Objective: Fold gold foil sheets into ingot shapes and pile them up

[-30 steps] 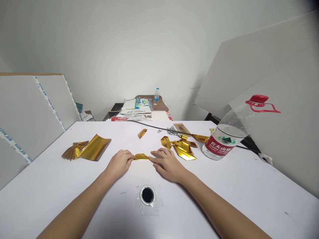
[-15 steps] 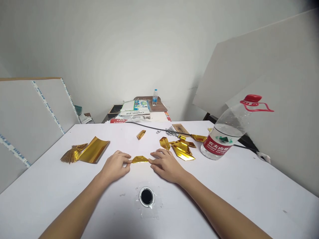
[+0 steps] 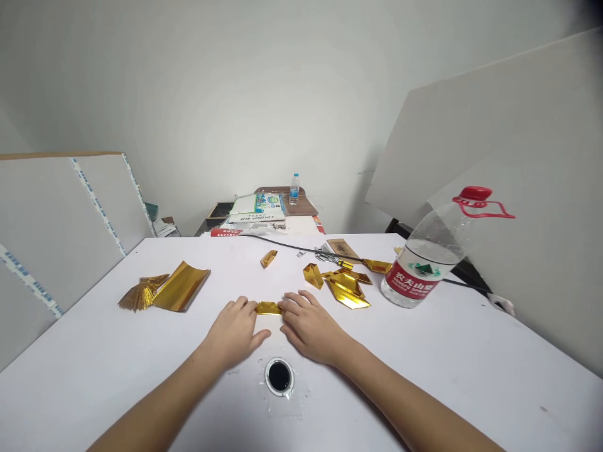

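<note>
A small strip of folded gold foil paper (image 3: 268,308) lies on the white table between my two hands. My left hand (image 3: 238,331) has its fingertips on the strip's left end, its thumb stretched out apart toward the right. On the right end rest the bent fingers of my right hand (image 3: 308,328), thumb pointing left below them. The fingers cover both ends of the strip. Beyond it lies a small folded gold piece (image 3: 269,258). Several more folded gold foil pieces (image 3: 347,289) are heaped to the right of my right hand.
At the left sit a stack of gold foil sheets (image 3: 183,285) and a fanned gold bundle (image 3: 136,295). A big water bottle (image 3: 417,270) stands at the right. A black cable (image 3: 292,246) crosses the far side near a yellow-handled tool (image 3: 345,265). A round black disc (image 3: 279,376) is taped in front.
The foil's slanted ends have gone under my fingers, so it now looks like a short strip. My left thumb has moved away from the paper, and both hands sit slightly closer to me.
</note>
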Demonstrator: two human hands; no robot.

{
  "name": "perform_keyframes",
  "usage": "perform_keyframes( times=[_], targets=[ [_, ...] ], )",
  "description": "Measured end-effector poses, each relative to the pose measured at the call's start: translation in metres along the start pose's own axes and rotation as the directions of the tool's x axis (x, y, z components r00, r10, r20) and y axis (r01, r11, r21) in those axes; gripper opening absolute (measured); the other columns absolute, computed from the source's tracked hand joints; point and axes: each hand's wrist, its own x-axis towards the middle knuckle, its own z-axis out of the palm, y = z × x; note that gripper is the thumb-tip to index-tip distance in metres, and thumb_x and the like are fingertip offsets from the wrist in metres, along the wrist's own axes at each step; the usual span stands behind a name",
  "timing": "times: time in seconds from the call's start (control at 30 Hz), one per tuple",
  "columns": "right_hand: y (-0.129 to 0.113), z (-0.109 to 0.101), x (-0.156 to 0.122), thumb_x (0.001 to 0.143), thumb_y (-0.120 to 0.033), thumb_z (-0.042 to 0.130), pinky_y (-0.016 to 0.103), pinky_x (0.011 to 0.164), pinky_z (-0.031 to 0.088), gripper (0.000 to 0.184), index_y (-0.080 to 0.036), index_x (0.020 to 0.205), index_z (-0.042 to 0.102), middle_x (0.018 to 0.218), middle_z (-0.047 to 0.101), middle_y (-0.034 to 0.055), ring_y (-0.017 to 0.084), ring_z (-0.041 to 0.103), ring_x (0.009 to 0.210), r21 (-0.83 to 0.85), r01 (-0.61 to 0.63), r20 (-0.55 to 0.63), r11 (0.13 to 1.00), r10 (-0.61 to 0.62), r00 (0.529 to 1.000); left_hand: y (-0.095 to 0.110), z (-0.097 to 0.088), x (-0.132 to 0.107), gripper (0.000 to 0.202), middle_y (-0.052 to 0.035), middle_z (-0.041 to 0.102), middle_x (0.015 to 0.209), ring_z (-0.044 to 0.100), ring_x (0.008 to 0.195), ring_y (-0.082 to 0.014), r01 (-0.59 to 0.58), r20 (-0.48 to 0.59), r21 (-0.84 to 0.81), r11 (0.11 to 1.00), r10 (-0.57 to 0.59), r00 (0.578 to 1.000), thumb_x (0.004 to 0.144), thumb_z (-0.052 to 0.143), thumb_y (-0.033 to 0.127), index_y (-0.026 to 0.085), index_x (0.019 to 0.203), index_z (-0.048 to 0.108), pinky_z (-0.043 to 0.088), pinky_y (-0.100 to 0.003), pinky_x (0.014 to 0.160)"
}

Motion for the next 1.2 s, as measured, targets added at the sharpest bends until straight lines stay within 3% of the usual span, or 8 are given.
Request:
perform_keyframes(
  times=[0.1, 0.2, 0.3, 0.4, 0.63, 0.77, 1.0, 1.2],
  targets=[
    [0.000, 0.003, 0.001, 0.105, -0.032, 0.046, 0.058, 0.128, 0.025, 0.032, -0.016, 0.110, 0.073, 0.142, 0.063, 0.0093, 0.030, 0.042, 0.147, -0.001, -0.007, 0.010, 1.000, 0.007, 1.000, 0.006, 0.011, -0.003, 0.059, -0.0146, 0.058, 0.151, 0.053, 0.137, -0.0366, -0.021, -0.030, -0.046, 0.999, 0.020, 0.999, 0.102, 0.048, 0.057, 0.016, 0.142, 0.064, 0.045, -0.055, 0.116],
    [0.000, 0.004, 0.002, 0.104, -0.030, 0.045, 0.059, 0.126, 0.028, 0.030, -0.017, 0.111, 0.072, 0.146, 0.061, 0.0088, 0.032, 0.040, 0.149, 0.009, -0.003, 0.025, 1.000, 0.003, 1.000, 0.002, 0.024, -0.006, 0.082, -0.0114, 0.037, 0.168, 0.028, 0.159, -0.0385, -0.070, -0.002, -0.122, 0.990, 0.070, 0.998, 0.098, 0.043, 0.072, 0.021, 0.163, 0.040, 0.031, -0.057, 0.130],
    [-0.001, 0.003, 0.002, 0.102, -0.027, 0.047, 0.061, 0.125, 0.029, 0.027, -0.017, 0.112, 0.071, 0.153, 0.056, 0.0073, 0.034, 0.038, 0.152, 0.020, 0.019, 0.048, 1.000, -0.020, 0.999, -0.005, 0.035, -0.008, 0.097, -0.0105, 0.015, 0.174, 0.008, 0.165, -0.0379, -0.100, 0.081, -0.156, 0.983, 0.114, 0.990, 0.094, 0.037, 0.082, 0.023, 0.169, 0.018, 0.018, -0.058, 0.135],
    [-0.002, 0.001, 0.001, 0.102, -0.027, 0.045, 0.062, 0.128, 0.025, 0.031, -0.016, 0.117, 0.070, 0.158, 0.050, 0.0074, 0.033, 0.034, 0.156, 0.042, 0.004, 0.072, 0.999, -0.007, 0.997, -0.010, 0.037, -0.007, 0.100, -0.0088, 0.004, 0.175, 0.003, 0.165, -0.0371, -0.138, 0.116, -0.168, 0.976, 0.159, 0.981, 0.093, 0.036, 0.084, 0.026, 0.169, 0.006, 0.014, -0.059, 0.135],
    [-0.002, -0.006, -0.009, 0.106, -0.042, 0.042, 0.067, 0.128, 0.019, 0.061, -0.023, 0.164, 0.037, 0.167, 0.034, 0.0075, 0.033, 0.024, 0.160, 0.162, -0.067, 0.201, 0.984, 0.034, 0.979, -0.008, 0.025, -0.006, 0.103, -0.0058, 0.005, 0.175, 0.001, 0.165, -0.0377, -0.080, 0.178, -0.184, 0.980, 0.114, 0.978, 0.089, 0.039, 0.087, 0.029, 0.168, 0.007, 0.009, -0.064, 0.135],
    [0.002, -0.008, -0.013, 0.108, -0.050, 0.037, 0.070, 0.127, 0.014, 0.062, -0.024, 0.165, 0.037, 0.168, 0.031, 0.0085, 0.036, 0.019, 0.162, 0.167, -0.074, 0.236, 0.983, 0.034, 0.971, -0.011, 0.024, -0.007, 0.098, -0.0036, 0.013, 0.175, 0.003, 0.165, -0.0374, -0.093, 0.145, -0.192, 0.977, 0.122, 0.982, 0.091, 0.040, 0.086, 0.033, 0.168, 0.009, 0.007, -0.065, 0.135],
    [0.008, -0.012, -0.014, 0.109, -0.040, 0.037, 0.069, 0.126, 0.015, 0.055, -0.027, 0.162, 0.042, 0.164, 0.039, 0.0069, 0.034, 0.025, 0.160, 0.178, -0.089, 0.235, 0.980, 0.045, 0.971, -0.022, 0.017, -0.007, 0.094, -0.0009, 0.016, 0.174, 0.002, 0.165, -0.0385, -0.030, 0.177, -0.199, 0.980, 0.066, 0.982, 0.092, 0.036, 0.085, 0.032, 0.168, 0.015, 0.002, -0.067, 0.134],
    [-0.001, -0.004, -0.004, 0.107, -0.041, 0.043, 0.062, 0.120, 0.024, 0.045, -0.028, 0.147, 0.060, 0.147, 0.060, 0.0097, 0.031, 0.047, 0.137, 0.128, -0.063, 0.078, 0.990, 0.053, 0.996, -0.018, 0.013, -0.007, 0.095, 0.0003, 0.014, 0.175, -0.002, 0.165, -0.0394, -0.028, 0.181, -0.163, 0.986, 0.057, 0.982, 0.092, 0.033, 0.086, 0.032, 0.168, 0.014, 0.001, -0.067, 0.134]
  ],
)
